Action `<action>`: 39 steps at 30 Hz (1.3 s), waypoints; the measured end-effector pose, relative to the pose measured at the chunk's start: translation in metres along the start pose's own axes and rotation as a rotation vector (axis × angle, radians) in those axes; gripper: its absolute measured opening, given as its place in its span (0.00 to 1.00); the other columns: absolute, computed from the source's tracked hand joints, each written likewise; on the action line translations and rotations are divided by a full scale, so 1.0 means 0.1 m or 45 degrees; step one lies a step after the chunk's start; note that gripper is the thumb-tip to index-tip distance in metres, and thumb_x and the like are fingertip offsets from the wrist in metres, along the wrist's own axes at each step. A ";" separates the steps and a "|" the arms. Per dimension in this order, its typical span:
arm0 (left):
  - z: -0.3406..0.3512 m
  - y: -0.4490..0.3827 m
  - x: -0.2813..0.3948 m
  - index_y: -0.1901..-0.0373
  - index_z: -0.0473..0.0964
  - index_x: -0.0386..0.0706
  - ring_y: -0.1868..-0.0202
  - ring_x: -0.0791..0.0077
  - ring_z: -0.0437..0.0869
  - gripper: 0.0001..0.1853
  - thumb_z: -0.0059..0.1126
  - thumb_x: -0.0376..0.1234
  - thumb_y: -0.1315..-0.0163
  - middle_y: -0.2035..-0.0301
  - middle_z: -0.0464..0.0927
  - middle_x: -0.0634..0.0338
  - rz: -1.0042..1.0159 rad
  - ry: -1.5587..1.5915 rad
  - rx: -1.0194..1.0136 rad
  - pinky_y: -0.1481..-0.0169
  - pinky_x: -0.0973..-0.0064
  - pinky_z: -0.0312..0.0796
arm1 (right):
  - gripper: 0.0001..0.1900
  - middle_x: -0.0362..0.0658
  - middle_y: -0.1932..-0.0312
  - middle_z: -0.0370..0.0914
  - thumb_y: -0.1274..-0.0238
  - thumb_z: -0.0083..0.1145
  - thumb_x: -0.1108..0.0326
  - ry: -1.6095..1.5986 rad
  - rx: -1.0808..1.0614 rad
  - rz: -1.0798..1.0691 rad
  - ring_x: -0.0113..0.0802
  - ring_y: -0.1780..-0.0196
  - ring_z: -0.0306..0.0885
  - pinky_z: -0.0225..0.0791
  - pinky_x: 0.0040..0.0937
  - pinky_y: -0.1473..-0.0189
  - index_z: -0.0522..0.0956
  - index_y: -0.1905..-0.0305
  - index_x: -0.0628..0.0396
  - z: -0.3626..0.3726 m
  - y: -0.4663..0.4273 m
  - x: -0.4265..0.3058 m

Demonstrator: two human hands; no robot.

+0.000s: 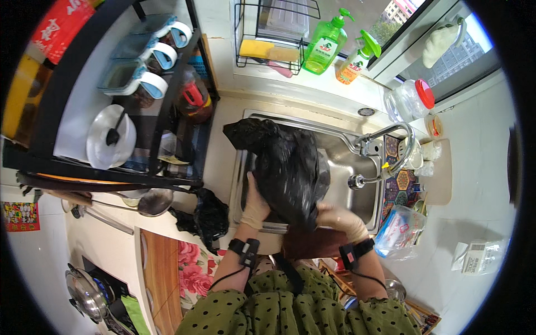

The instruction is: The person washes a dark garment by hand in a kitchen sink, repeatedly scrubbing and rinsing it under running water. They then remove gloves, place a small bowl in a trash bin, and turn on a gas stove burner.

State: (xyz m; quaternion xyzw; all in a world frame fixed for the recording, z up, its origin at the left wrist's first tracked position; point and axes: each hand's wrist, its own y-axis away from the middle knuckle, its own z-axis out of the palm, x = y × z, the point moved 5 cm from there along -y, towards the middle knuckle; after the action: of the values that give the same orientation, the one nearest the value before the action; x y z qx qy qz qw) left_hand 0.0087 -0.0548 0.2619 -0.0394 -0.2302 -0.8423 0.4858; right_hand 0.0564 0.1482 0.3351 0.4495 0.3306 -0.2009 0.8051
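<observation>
A large black plastic bag [289, 176] hangs over the left side of the stainless steel sink [347, 163], blurred as though in motion. My left hand [255, 205], in a pale thin glove, is against the bag's left side; its fingers are partly hidden behind the plastic. My right hand [339, 217], gloved likewise, grips the bag's lower right edge near the front of the sink. What the bag holds cannot be seen. On the counter to the left lies another crumpled black plastic bag [209, 217].
A chrome faucet [402, 167] arches over the sink's right side. On the left stands a black rack [159, 109] with containers, beside a ladle [155, 203]. A green pump bottle [324, 46] and an orange spray bottle [351, 67] stand on the sill. A plastic packet [400, 232] lies at right.
</observation>
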 end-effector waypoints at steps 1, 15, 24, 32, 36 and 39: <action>-0.02 -0.01 0.07 0.30 0.55 0.39 0.35 0.60 0.67 0.41 0.60 0.49 0.39 0.35 0.64 0.51 0.152 -0.337 -0.073 0.30 0.65 0.61 | 0.19 0.44 0.44 0.75 0.39 0.53 0.77 -0.142 -0.139 0.111 0.32 0.41 0.72 0.66 0.29 0.41 0.73 0.42 0.66 -0.01 0.10 0.20; -1.15 0.99 -0.38 0.42 0.69 0.33 0.44 0.62 0.77 0.26 0.62 0.30 0.42 0.46 0.75 0.51 -0.219 -1.495 0.186 0.37 0.69 0.65 | 0.25 0.46 0.33 0.66 0.34 0.52 0.69 -0.217 0.062 -0.174 0.36 0.32 0.63 0.56 0.33 0.31 0.65 0.33 0.60 -1.08 -0.03 0.47; -0.95 0.67 0.05 0.37 0.67 0.34 0.40 0.64 0.74 0.24 0.54 0.28 0.36 0.42 0.74 0.53 -0.069 -0.754 0.448 0.33 0.70 0.62 | 0.22 0.48 0.39 0.72 0.33 0.50 0.73 1.422 0.165 -0.195 0.32 0.38 0.70 0.61 0.29 0.36 0.67 0.36 0.65 -1.46 0.02 0.34; 0.13 0.22 0.08 0.36 0.65 0.32 0.42 0.74 0.73 0.25 0.52 0.25 0.36 0.43 0.74 0.59 -0.244 -1.178 0.042 0.33 0.77 0.61 | 0.21 0.47 0.39 0.72 0.29 0.44 0.67 0.302 0.053 -0.180 0.32 0.39 0.70 0.60 0.30 0.34 0.68 0.36 0.63 -1.03 -0.33 -0.45; 0.11 0.16 0.26 0.35 0.64 0.33 0.41 0.72 0.72 0.32 0.58 0.21 0.44 0.42 0.72 0.57 -0.044 -1.306 0.059 0.34 0.76 0.62 | 0.25 0.47 0.38 0.70 0.27 0.40 0.56 0.176 -0.098 -0.003 0.31 0.38 0.68 0.59 0.29 0.34 0.65 0.34 0.63 -0.95 -0.39 -0.41; -0.17 0.16 0.36 0.34 0.61 0.33 0.39 0.69 0.70 0.35 0.52 0.19 0.48 0.40 0.70 0.54 0.048 -0.955 0.265 0.33 0.74 0.60 | 0.34 0.47 0.35 0.68 0.27 0.36 0.42 -0.737 0.150 0.003 0.32 0.37 0.68 0.59 0.30 0.33 0.62 0.32 0.63 -0.98 -0.14 -0.41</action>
State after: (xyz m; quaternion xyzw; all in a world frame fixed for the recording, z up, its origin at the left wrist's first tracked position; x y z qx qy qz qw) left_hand 0.0061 -0.0979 0.2624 -0.2992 -0.4752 -0.7325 0.3848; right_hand -0.0152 0.2258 0.3191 0.4200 0.0746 -0.3388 0.8386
